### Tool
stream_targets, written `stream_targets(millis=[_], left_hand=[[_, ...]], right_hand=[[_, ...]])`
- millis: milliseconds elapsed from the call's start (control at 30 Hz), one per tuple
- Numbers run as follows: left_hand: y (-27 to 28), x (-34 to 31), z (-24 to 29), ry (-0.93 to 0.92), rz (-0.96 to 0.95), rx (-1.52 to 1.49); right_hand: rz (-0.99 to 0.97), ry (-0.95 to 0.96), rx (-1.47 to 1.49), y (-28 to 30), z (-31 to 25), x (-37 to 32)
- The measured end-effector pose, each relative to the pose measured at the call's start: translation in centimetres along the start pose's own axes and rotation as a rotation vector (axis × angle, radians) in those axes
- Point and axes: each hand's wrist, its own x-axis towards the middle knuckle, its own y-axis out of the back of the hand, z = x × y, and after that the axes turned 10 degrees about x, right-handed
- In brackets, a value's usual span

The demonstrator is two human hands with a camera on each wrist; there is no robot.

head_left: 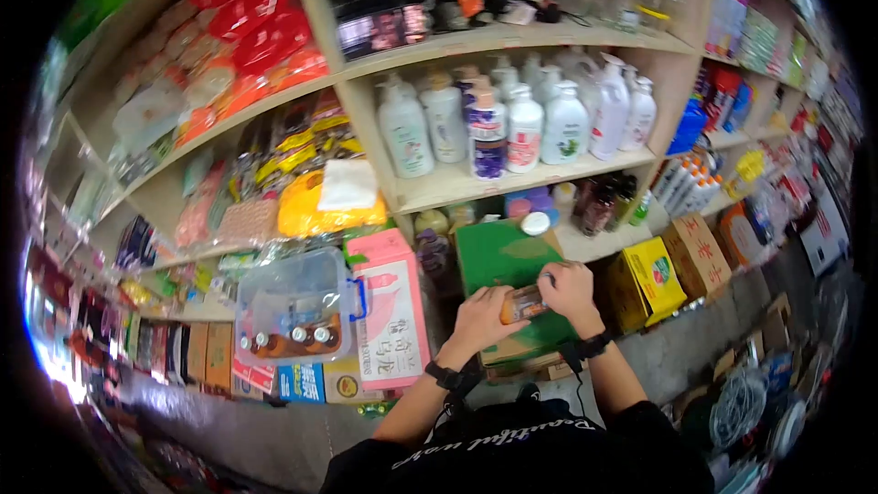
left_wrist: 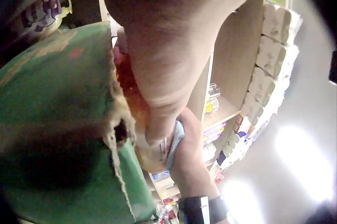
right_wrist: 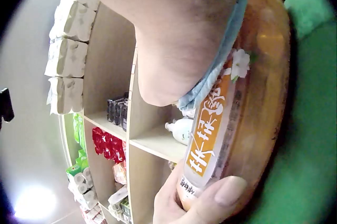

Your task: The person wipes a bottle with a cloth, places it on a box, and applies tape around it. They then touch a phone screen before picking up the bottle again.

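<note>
A bottle of amber drink point(head_left: 523, 305) with an orange label lies sideways between my hands, above a green cardboard box point(head_left: 498, 256). Its label point(right_wrist: 208, 129) faces up in the right wrist view, with white characters and a white flower. My left hand point(head_left: 482, 316) grips one end, and its thumb point(right_wrist: 224, 195) lies along the bottle. My right hand point(head_left: 572, 295) holds a light blue cloth point(right_wrist: 221, 58) against the other end. In the left wrist view the cloth point(left_wrist: 176, 142) shows under the right hand's fingers, which are partly hidden.
To the left, a clear plastic bin point(head_left: 283, 288) contains several amber bottles with white caps, beside a pink-and-white carton point(head_left: 389, 311). A round white lid point(head_left: 535, 223) sits on the green box's far edge. Pump bottles point(head_left: 524, 128) line the shelf ahead; a yellow box point(head_left: 654, 279) stands right.
</note>
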Motion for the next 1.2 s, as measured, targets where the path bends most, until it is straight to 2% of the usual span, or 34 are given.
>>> stream_targets(millis=[267, 500, 667, 700, 733, 800, 867, 967, 1000, 1133, 1200], left_hand=[[-0.6, 0.0, 0.1, -0.017, 0.018, 0.027], [-0.5, -0.1, 0.0, -0.025, 0.076, 0.046], [-0.1, 0.0, 0.3, -0.026, 0.049, 0.045], [0.4, 0.0, 0.5, 0.029, -0.047, 0.008], [0.7, 0.1, 0.4, 0.048, -0.036, 0.022], [1.7, 0.3, 0.3, 0.038, -0.097, -0.123], [3.8, 0.6, 0.6, 0.04, -0.074, -0.18], [8.9, 1.4, 1.8, -0.181, -0.046, -0.35], [10.9, 1.2, 2.4, -0.176, -0.037, -0.34], [18.9, 0.5, 7.6, -0.569, -0.2, -0.863], [21.8, -0.8, 10.1, -0.681, -0.342, -1.059]], right_hand=[[0.0, -0.079, -0.011, 0.1, -0.1, -0.4], [0.004, -0.019, -0.006, 0.0, -0.3, -0.2], [0.029, -0.047, -0.006, 0.1, -0.5, -0.2], [0.03, -0.05, -0.006, -0.2, -0.3, -0.2], [0.021, -0.031, 0.009, -0.2, -0.2, -0.2], [0.042, -0.018, 0.016, -0.1, -0.2, -0.1], [0.034, -0.005, 0.017, -0.4, 0.3, -0.3], [0.031, 0.0, 0.008, -0.4, 0.4, -0.4], [0.029, 0.012, 0.015, -0.4, 0.4, -0.4], [0.046, 0.018, 0.039, -0.3, 0.2, -0.2], [0.041, 0.001, 0.025, -0.3, 0.2, -0.2]])
